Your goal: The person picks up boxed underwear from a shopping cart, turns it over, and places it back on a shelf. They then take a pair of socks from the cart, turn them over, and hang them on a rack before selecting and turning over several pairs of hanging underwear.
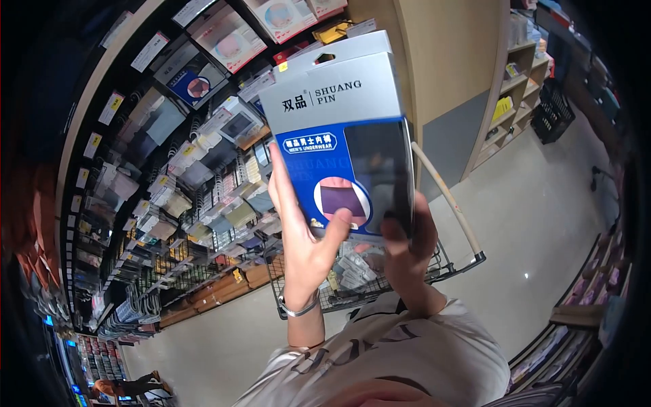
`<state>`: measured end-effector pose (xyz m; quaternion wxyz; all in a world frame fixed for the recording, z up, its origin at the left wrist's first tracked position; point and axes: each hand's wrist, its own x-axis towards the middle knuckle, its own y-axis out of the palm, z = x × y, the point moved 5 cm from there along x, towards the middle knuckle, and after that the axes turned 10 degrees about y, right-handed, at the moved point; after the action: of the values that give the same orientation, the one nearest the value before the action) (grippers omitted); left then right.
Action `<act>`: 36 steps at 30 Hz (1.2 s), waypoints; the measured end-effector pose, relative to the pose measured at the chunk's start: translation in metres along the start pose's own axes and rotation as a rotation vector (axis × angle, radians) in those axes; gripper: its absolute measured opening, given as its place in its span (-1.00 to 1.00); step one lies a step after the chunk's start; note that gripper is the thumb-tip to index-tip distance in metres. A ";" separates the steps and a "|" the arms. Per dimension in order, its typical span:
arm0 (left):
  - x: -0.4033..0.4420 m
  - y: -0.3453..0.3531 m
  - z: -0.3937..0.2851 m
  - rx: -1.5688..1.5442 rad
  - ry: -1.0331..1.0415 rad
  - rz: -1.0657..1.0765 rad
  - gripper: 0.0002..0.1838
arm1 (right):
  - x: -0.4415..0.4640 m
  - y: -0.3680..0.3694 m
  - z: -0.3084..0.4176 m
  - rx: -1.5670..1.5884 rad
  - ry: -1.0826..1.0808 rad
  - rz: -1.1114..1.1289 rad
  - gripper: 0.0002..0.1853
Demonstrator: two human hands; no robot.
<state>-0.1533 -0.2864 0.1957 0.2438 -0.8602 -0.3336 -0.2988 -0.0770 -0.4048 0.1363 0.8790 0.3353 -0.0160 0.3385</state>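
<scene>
A pale printed shirt (380, 353) is closest. Just beyond it, both hands hold a box (336, 152) of men's underwear upright and slightly tilted, its printed front facing the wearer. The left hand (305, 254), with a silver band (298, 309) on its wrist, is partly closed around the lower left edge, thumb flat on the front. The right hand (410, 247) is curled around the lower right corner, its thumb over the dark panel. The fingertips behind the box are hidden.

The box looks like thin card and is probably light, stiff at its edges but easily dented across the face. The dark panel is shiny and likely slippery, so the side edges seem the best hold. Another tab shows behind its top; I cannot tell whether that is a second box.

Below, small packets (356, 271) lie in a wire cart (277, 288). Packaged goods hang on a rack (220, 288) to the left. Farther off are a wooden panel (454, 54) and, on the floor, black baskets (553, 112).
</scene>
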 end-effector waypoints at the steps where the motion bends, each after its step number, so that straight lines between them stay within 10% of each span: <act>1: -0.001 -0.001 0.001 0.094 0.048 0.061 0.23 | -0.003 0.002 -0.005 -0.099 -0.141 0.064 -0.38; 7: -0.050 0.004 0.010 -0.865 -0.390 0.001 0.22 | -0.024 0.040 0.025 -1.023 -0.595 0.065 -0.10; 14: -0.051 -0.011 0.039 -1.707 -0.423 -0.162 0.05 | -0.022 0.019 0.034 -1.082 -0.658 -0.085 -0.43; 25: -0.051 0.009 0.053 -2.025 -0.312 -0.044 0.01 | -0.018 0.001 0.034 -0.875 -0.523 0.031 -0.45; 33: -0.057 0.004 0.042 -1.635 -0.345 -0.234 0.04 | -0.005 -0.002 0.027 -0.961 -0.383 0.141 -0.30; 36: -0.066 0.001 0.053 -0.680 -0.523 -0.078 0.13 | 0.004 0.002 0.007 -0.984 -0.333 0.362 0.02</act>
<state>-0.1732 -0.2824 0.1137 -0.1578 -0.9252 -0.2989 -0.1725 -0.0734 -0.4053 0.1436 0.8455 -0.0745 -0.3686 0.3791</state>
